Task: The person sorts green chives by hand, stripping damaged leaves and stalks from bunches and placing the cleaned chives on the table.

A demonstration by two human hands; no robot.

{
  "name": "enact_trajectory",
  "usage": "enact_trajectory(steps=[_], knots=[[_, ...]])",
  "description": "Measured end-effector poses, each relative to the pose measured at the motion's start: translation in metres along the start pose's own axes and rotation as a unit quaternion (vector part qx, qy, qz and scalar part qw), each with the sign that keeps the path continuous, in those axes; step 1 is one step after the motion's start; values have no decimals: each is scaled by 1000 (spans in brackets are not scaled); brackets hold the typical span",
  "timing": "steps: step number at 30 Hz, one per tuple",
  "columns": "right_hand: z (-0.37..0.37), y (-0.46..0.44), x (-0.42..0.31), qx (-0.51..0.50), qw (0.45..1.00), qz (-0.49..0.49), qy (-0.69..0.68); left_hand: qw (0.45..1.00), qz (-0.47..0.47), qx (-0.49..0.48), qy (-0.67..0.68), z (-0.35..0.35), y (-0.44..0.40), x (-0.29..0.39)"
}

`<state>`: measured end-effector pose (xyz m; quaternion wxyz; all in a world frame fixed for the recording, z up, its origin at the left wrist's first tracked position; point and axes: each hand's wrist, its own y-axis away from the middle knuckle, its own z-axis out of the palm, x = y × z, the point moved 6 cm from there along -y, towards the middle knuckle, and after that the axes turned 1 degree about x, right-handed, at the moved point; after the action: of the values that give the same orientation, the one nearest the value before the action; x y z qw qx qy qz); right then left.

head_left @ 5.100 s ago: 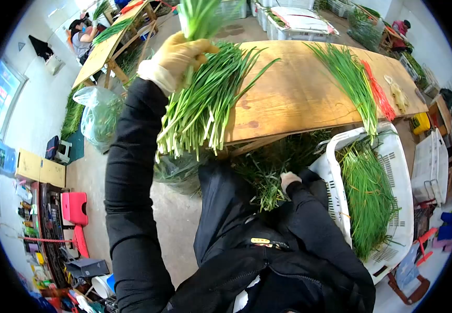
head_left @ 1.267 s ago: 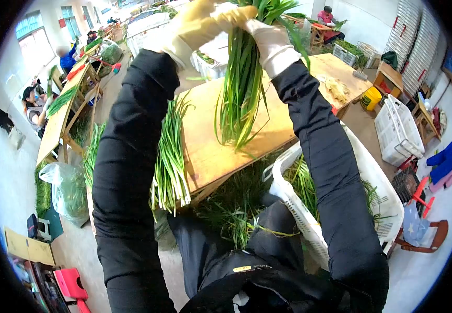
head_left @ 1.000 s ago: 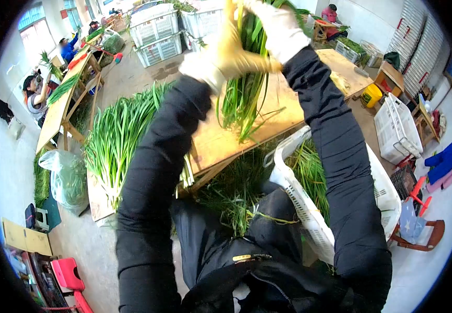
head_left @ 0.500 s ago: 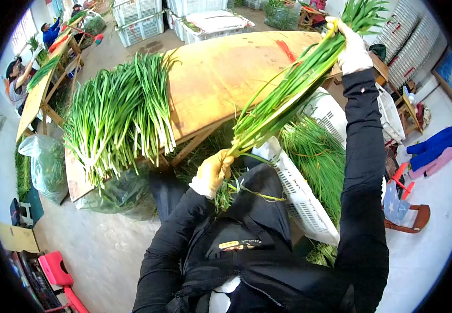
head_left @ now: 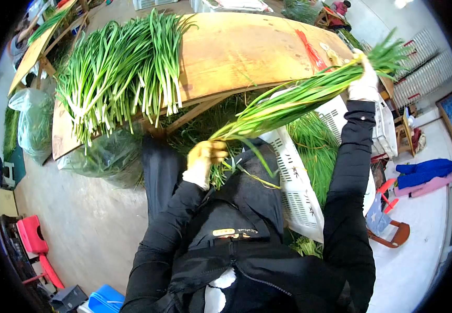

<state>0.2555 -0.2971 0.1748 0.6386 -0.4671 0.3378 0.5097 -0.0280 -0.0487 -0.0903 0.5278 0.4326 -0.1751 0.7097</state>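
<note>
A long bunch of garlic chives (head_left: 294, 104) stretches across in front of me, with some yellowed blades among the green. My right hand (head_left: 364, 81), in a pale glove, is closed round it near the leafy tips, up by the table's right end. At the lower end, my left hand (head_left: 205, 159), in a yellow-stained glove, has its fingers curled at the stem ends. A few loose blades dangle below the bunch over my dark apron. On the wooden table (head_left: 236, 52), a pile of chives (head_left: 116, 73) lies with its white stems toward me.
A white plastic crate (head_left: 294, 195) of chives (head_left: 314, 151) stands by my right leg. Bagged greens (head_left: 106, 159) sit under the table's left end. Red ties (head_left: 309, 49) lie on the tabletop. A stool with blue cloth (head_left: 387, 224) stands at right.
My view has tipped downward. The bunch is held flatter, its leafy end lower and further right with my right hand. My left hand has shifted slightly left.
</note>
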Motion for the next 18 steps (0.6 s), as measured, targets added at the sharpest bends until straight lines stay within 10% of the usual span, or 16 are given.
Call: enact_trajectory(steps=[1,5,8,9,14,18], knots=[[3,12,-23,-28,981,-134,137,995,0,60,-78,-29,-6,-13],[-38,-29,-38,41,997,-14,-66,925,-46,150,-346,-109,-14,-44],[-40,-34,-49,-189,973,39,-127,897,-81,151,-408,-110,-35,-41],[-49,-30,-57,-67,996,-10,-62,895,-145,156,-391,-116,-47,-46],[-42,-10,-101,-210,959,10,-190,925,-249,240,-161,-156,-97,-79],[-17,36,-125,-343,889,22,-303,963,-266,-9,-44,-44,-61,-42]])
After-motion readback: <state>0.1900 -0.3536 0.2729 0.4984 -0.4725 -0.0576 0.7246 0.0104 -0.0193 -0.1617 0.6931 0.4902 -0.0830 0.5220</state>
